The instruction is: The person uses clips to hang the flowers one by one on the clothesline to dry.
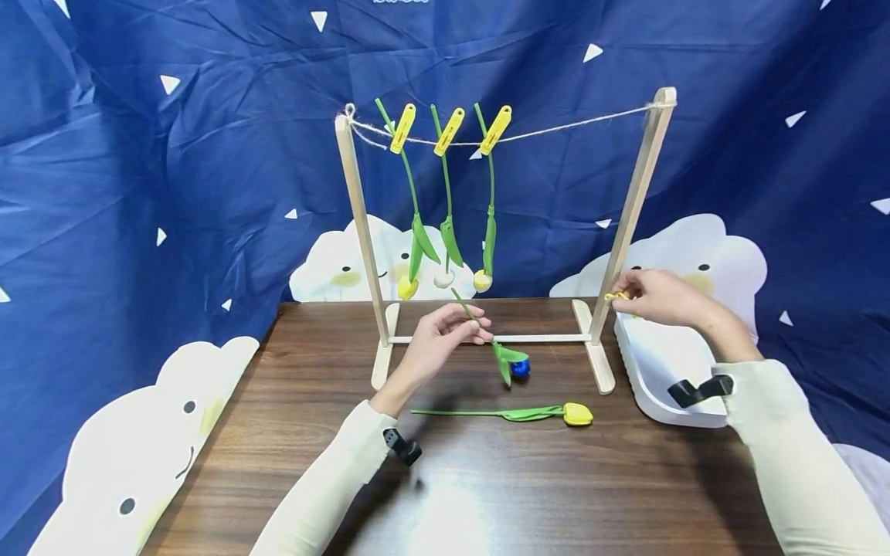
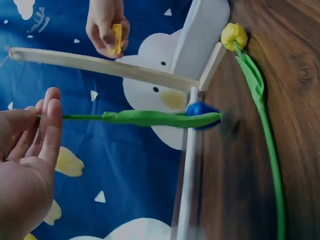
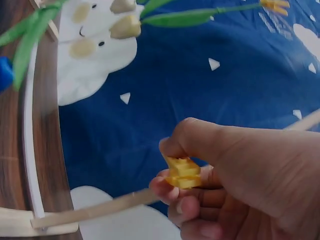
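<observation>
My left hand (image 1: 448,333) pinches the green stem of a blue tulip (image 1: 520,367), its flower tilted down close over the table; in the left wrist view the blue flower (image 2: 200,114) points away from the fingers. Beside the frame's right post, my right hand (image 1: 660,297) pinches a yellow clothespin (image 3: 183,172) between thumb and fingers. Three tulips hang upside down from the string (image 1: 570,125), each held by a yellow clothespin (image 1: 496,130). Their flowers are yellow (image 1: 407,288), white (image 1: 443,278) and pale yellow (image 1: 483,280).
A yellow tulip (image 1: 577,415) lies across the brown table (image 1: 528,486) in front of the frame. The wooden frame's right post (image 1: 636,208) and left post (image 1: 361,224) carry the string. A white tray (image 1: 650,398) stands at the right, under the right forearm.
</observation>
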Motion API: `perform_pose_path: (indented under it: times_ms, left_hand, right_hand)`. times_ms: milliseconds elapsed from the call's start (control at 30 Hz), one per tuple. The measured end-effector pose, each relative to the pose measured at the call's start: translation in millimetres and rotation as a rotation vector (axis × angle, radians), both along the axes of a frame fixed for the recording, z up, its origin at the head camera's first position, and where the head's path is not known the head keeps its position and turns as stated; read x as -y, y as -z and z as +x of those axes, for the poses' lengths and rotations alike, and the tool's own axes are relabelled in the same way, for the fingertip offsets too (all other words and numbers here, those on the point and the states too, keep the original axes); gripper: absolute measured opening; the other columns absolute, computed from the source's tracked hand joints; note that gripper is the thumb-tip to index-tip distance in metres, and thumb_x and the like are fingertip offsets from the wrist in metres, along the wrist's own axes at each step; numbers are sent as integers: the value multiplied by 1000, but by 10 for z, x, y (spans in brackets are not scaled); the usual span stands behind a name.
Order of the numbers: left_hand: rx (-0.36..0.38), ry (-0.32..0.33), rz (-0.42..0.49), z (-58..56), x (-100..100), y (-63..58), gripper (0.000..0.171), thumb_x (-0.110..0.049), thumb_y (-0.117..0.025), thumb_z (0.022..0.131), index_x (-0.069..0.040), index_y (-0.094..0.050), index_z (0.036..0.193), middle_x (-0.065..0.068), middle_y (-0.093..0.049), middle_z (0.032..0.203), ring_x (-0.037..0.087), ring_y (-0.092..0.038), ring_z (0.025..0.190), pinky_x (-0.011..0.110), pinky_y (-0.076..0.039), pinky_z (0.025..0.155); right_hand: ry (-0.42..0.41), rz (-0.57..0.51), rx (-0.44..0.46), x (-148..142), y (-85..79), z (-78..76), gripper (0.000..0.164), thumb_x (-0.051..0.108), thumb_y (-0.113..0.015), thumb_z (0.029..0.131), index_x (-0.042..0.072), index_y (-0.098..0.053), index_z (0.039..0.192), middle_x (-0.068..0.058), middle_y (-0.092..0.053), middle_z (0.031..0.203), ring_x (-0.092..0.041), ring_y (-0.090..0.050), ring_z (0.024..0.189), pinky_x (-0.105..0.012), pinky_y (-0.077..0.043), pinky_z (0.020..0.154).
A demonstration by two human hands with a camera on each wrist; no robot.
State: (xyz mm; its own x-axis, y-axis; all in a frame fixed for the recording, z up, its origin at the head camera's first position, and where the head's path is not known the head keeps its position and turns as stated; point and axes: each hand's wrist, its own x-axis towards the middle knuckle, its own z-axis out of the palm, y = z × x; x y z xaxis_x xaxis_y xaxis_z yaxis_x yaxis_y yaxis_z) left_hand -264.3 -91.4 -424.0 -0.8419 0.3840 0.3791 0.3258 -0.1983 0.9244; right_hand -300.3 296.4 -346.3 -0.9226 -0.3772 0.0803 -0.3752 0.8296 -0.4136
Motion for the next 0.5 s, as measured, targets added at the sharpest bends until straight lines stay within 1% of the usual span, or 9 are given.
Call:
perform_pose_path:
  times_ms: [67, 133, 200, 267, 333, 367, 400, 433, 500]
  left_hand:
    - [-17, -7, -19, -14, -30, -32, 18, -1, -61, 106, 7, -67, 121, 23, -76, 116, 18, -80, 95, 56, -62, 92]
    - [-51, -25, -61, -30, -66, -65, 17, -5, -61, 107, 6, -68, 119, 24, -76, 117, 22, -81, 96, 50, -64, 88]
    - [-76, -36, -96, -40, -104, -100, 18, -8, -60, 109, 5, -67, 119, 26, -76, 119, 30, -80, 98, 52, -64, 88]
    - [-89, -48, -123, -51, -142, -127, 20, -9, -60, 109, 5, -66, 121, 27, -75, 119, 34, -80, 98, 58, -62, 88]
    - [-77, -51, -123, -58, -173, -152, 20, -8, -61, 108, 6, -66, 122, 27, -75, 118, 31, -80, 95, 63, -60, 91]
    - [-68, -44, -110, -61, -187, -167, 21, -6, -61, 108, 9, -65, 123, 29, -74, 119, 28, -79, 94, 65, -58, 92]
    - [-64, -41, -101, -66, -200, -183, 22, -4, -62, 107, 9, -65, 123, 30, -74, 118, 24, -79, 93, 64, -59, 92]
    - [-61, -35, -86, -70, -210, -204, 22, -2, -63, 106, 11, -65, 123, 31, -73, 119, 20, -79, 92, 63, -59, 92]
    - [-70, -28, -61, -79, -231, -260, 21, 1, -63, 104, 11, -65, 122, 33, -72, 119, 15, -77, 91, 53, -63, 90]
  right_hand:
    - [-18, 7, 3, 74, -38, 34, 23, 22, -77, 95, 2, -70, 104, -1, -68, 86, -10, -56, 71, -25, -47, 62]
    - [-33, 2, 1, 143, -77, 64, 27, 26, -79, 96, 2, -71, 107, -1, -68, 86, -11, -57, 73, -26, -47, 63]
    - [-41, -5, -9, 210, -121, 88, 32, 29, -80, 97, 2, -71, 111, -1, -70, 88, -12, -58, 75, -27, -48, 64]
    - [-51, -22, -31, 269, -157, 100, 34, 29, -79, 98, 1, -71, 117, -3, -72, 90, -13, -60, 79, -27, -48, 67]
    - [-56, -39, -52, 319, -191, 108, 36, 27, -76, 101, 0, -70, 123, -5, -73, 94, -15, -62, 82, -28, -49, 69]
    - [-56, -49, -60, 340, -208, 111, 36, 26, -74, 102, 0, -70, 126, -7, -74, 97, -16, -63, 85, -27, -49, 69]
    - [-57, -62, -66, 359, -226, 114, 35, 25, -73, 103, 0, -69, 127, -9, -75, 100, -17, -64, 86, -27, -49, 70]
    - [-57, -73, -72, 380, -245, 116, 35, 24, -72, 103, 0, -69, 128, -10, -76, 102, -18, -65, 87, -27, -49, 69]
    - [-58, -92, -81, 425, -293, 129, 33, 23, -71, 104, 0, -69, 128, -13, -76, 105, -19, -66, 88, -26, -50, 68]
